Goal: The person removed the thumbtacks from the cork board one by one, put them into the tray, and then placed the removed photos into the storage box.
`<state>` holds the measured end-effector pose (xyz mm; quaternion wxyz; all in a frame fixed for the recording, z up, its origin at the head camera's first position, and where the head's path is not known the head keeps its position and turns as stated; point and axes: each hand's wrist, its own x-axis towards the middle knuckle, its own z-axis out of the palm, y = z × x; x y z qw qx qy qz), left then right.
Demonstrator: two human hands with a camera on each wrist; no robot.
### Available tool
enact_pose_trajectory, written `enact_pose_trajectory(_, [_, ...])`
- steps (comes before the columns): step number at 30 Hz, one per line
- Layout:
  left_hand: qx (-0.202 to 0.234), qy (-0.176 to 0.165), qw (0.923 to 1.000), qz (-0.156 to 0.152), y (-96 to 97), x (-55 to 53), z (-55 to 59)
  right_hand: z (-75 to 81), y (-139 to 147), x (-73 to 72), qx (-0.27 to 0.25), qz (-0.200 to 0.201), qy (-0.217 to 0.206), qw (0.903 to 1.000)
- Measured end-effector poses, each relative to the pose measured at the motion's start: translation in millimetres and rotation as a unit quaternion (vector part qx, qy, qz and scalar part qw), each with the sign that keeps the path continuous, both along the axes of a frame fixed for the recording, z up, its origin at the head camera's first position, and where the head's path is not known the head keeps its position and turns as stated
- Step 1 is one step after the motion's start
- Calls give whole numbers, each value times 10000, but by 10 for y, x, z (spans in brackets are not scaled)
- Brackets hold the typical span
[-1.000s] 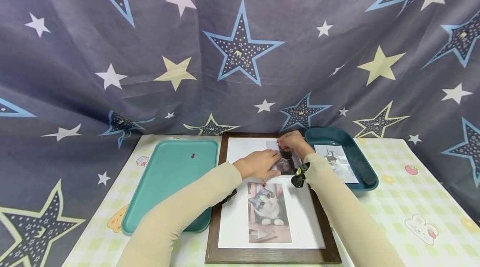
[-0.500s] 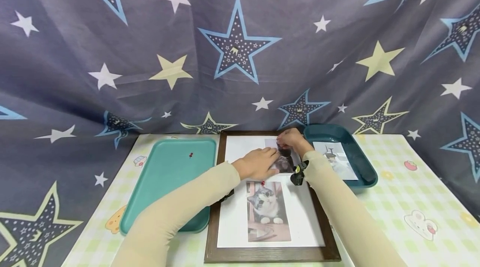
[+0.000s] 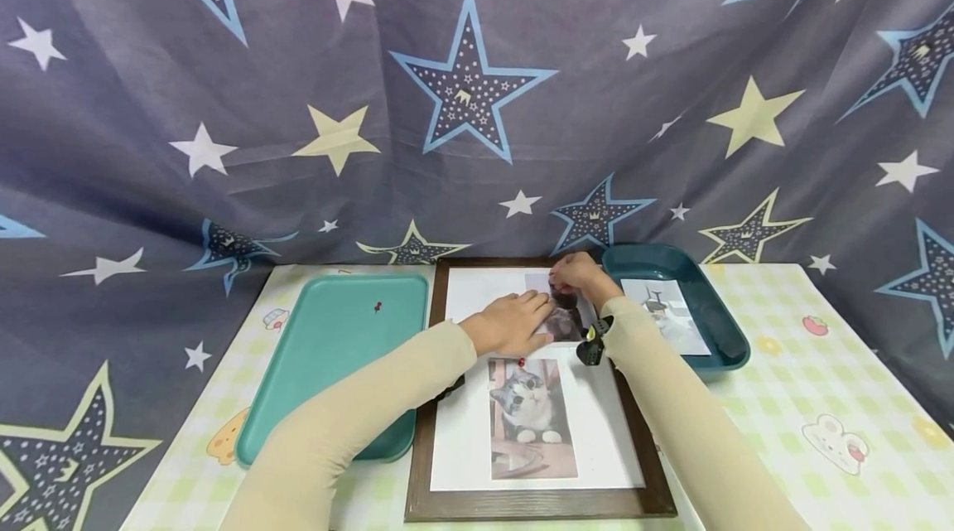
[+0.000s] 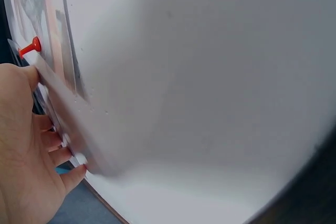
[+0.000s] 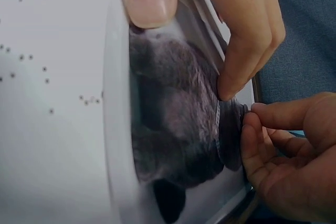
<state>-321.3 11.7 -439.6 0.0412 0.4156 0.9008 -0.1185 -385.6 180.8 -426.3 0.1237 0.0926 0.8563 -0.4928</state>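
My left hand [image 3: 510, 324] lies with extended fingers across a photo of a dark grey cat [image 3: 568, 327], pressing it to the white board [image 3: 462, 407]; its thumb rests near the photo's lower edge. At the photo's top edge my right hand [image 3: 581, 276] pinches a small push pin, mostly hidden by the fingertips, with a bit of red showing. Below, a photo of a grey-and-white cat [image 3: 529, 419] is fixed to the board by a red push pin [image 3: 522, 363]. In the left wrist view, the dark cat photo's lower edge stands slightly off the board.
A brown wooden frame [image 3: 540, 504] borders the board. To its left lies a teal tray [image 3: 328, 374] bearing a red push pin [image 3: 378, 307]. On the right, a dark green bin [image 3: 726, 345] holds another photo print [image 3: 668, 316]. A starry curtain [image 3: 477, 200] hangs behind the table.
The head view has shifted slightly, so the whole scene sits a little higher and further left. Both hands keep their places on the dark cat photo.
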Motion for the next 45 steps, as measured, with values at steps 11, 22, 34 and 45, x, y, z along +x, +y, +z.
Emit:
enact_pose_trajectory(11, [-124, -73, 9999, -20, 10, -1, 26, 23, 8, 15, -7, 110, 17, 9999])
enact_pose_trajectory(22, [-94, -66, 9999, -10, 13, -8, 19, 4, 16, -8, 70, 152, 64, 9998])
enact_pose_trajectory(34, [12, -163, 9998, 75, 14, -28, 31, 35, -3, 18, 113, 90, -13, 9999])
enact_pose_trajectory(45, [98, -254, 9996, 69, 3, -42, 36, -7, 13, -130, 482, 168, -201, 9985])
